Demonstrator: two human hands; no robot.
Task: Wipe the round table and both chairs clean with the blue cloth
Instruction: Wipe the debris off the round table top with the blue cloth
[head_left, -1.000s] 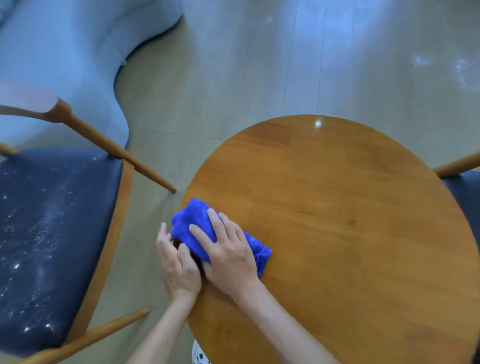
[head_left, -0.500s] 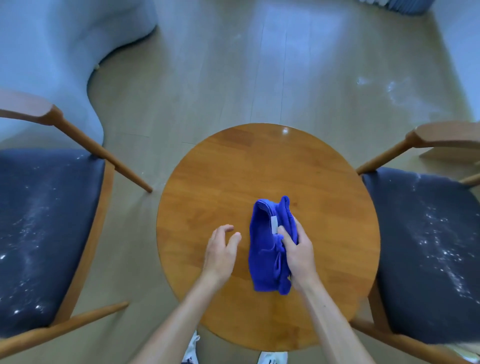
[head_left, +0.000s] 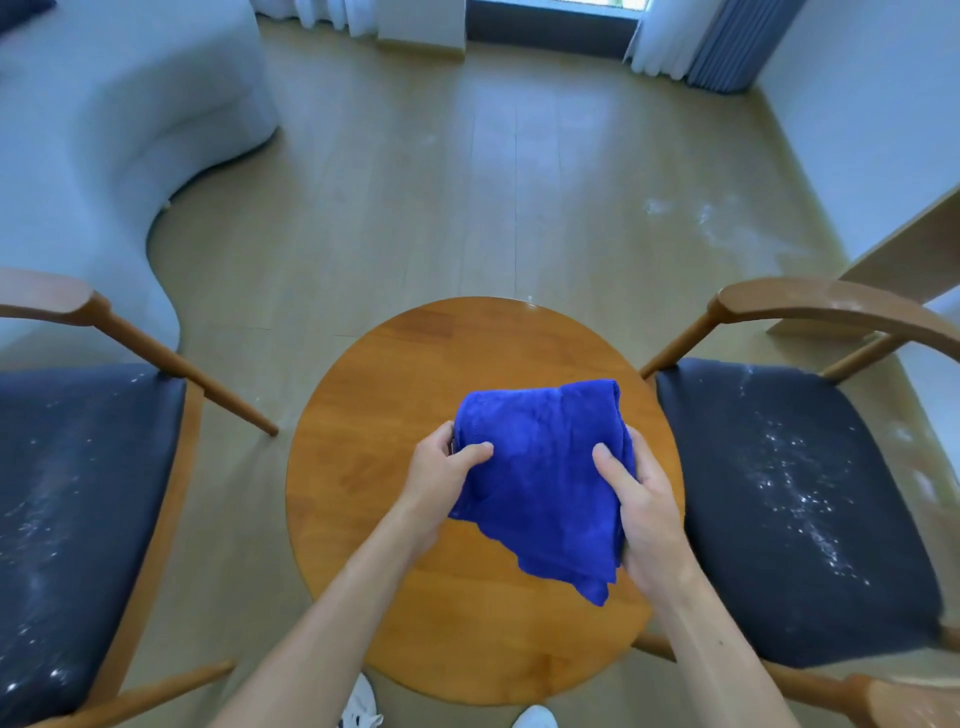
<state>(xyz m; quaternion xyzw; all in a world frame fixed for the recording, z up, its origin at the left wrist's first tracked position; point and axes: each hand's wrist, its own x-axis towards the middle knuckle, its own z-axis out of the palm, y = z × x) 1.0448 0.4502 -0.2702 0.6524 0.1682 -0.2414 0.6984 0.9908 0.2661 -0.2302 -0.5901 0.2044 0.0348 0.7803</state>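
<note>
Blue cloth (head_left: 540, 483), bunched, is held above the round desk (head_left: 374, 467), left hand (head_left: 441, 467) pinching its left edge and right hand (head_left: 644, 512) gripping its right edge. Two dusty dark-seated chairs flank the desk: left chair (head_left: 78, 483) standing apart, right chair (head_left: 789, 493) close against its rim, with bare wooden floor (head_left: 467, 208) beyond
</note>
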